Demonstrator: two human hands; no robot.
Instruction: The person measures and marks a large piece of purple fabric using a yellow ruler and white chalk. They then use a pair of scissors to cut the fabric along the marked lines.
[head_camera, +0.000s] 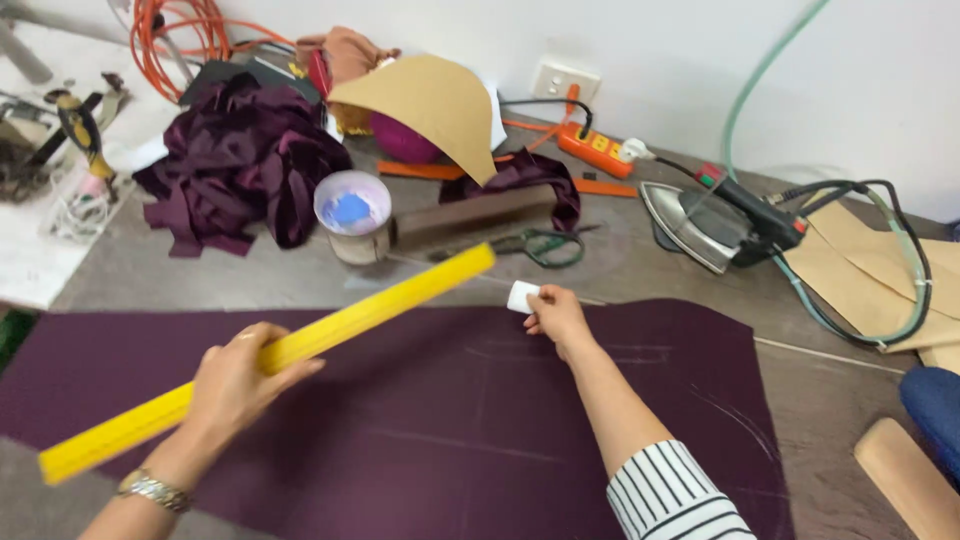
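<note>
Up by the scrap pile, a small round tub (352, 213) with something blue inside, probably chalk or powder. Across the table (150, 270), a flat dark purple cloth (450, 430) with faint chalk lines. Left hand (238, 383) closed around a long yellow ruler (270, 360), raised and blurred. Right hand (556, 316) pinching a white chalk piece (521, 297) at the cloth's far edge.

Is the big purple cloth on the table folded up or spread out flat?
Spread flat: the purple cloth lies open across the table, with chalk lines showing on its surface.
</note>
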